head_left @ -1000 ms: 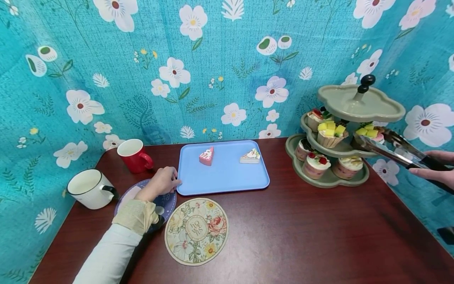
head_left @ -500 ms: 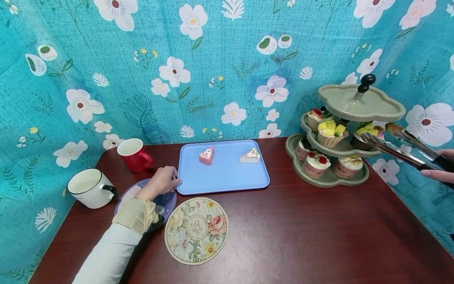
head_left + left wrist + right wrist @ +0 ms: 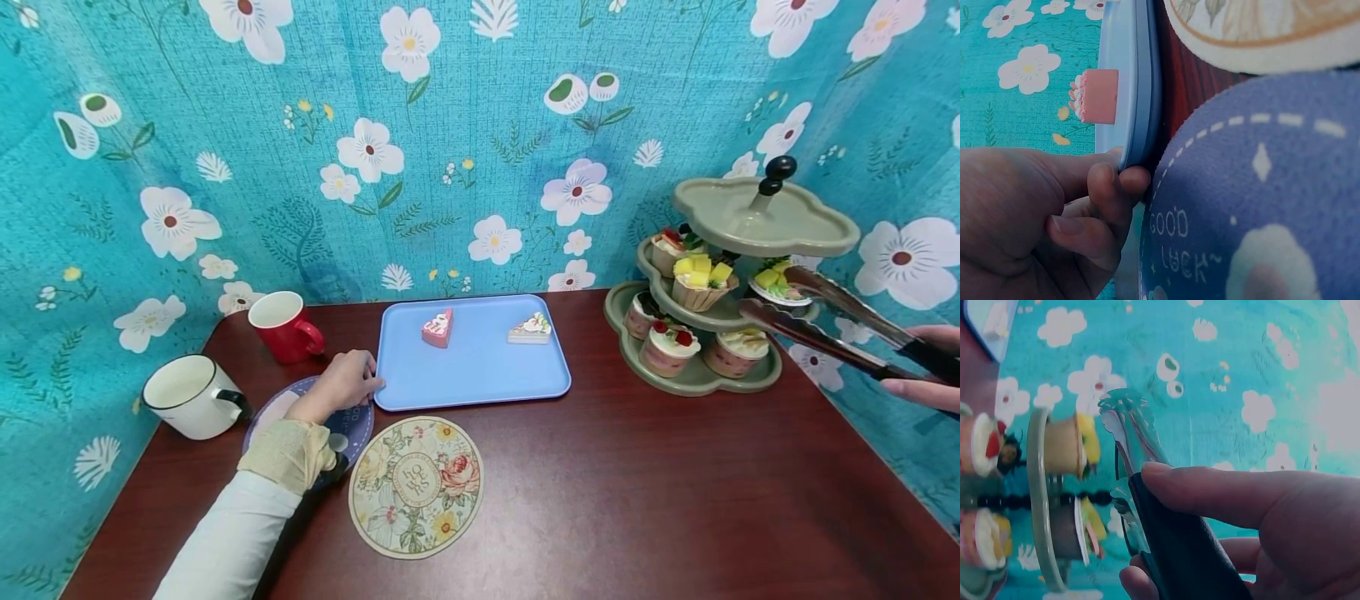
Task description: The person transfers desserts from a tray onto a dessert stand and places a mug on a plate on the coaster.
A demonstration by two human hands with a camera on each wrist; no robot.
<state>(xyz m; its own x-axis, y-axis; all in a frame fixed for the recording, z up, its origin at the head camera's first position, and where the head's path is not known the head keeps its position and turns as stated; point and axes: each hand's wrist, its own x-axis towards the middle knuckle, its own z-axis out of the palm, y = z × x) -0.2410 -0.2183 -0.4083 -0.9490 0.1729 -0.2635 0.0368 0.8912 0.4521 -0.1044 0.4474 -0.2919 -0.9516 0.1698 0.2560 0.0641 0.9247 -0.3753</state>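
Note:
At the left end of the blue tray (image 3: 472, 371), my left hand (image 3: 341, 390) pinches the rim. The left wrist view shows the thumb on the rim and fingertips below it. A pink cake slice (image 3: 437, 330) and a white cake slice (image 3: 530, 330) lie on the tray. My right hand (image 3: 1310, 519) grips metal tongs (image 3: 825, 343) by their black handles. The tong arms are spread, their tips beside a dessert cup (image 3: 778, 285) with yellow fruit on the stand's middle tier. In the right wrist view, no dessert shows between the tips.
The green tiered stand (image 3: 817, 237) carries several dessert cups on its lower two tiers. A red mug (image 3: 277, 329) and a white mug (image 3: 187, 400) stand at left. A purple round mat (image 3: 360, 429) lies under my left wrist, beside a floral mat (image 3: 416, 487).
The tongs have pulled back right, then come left and lower again. The dessert cup beside them has shifted slightly right and now shows its white rim. My left hand keeps still.

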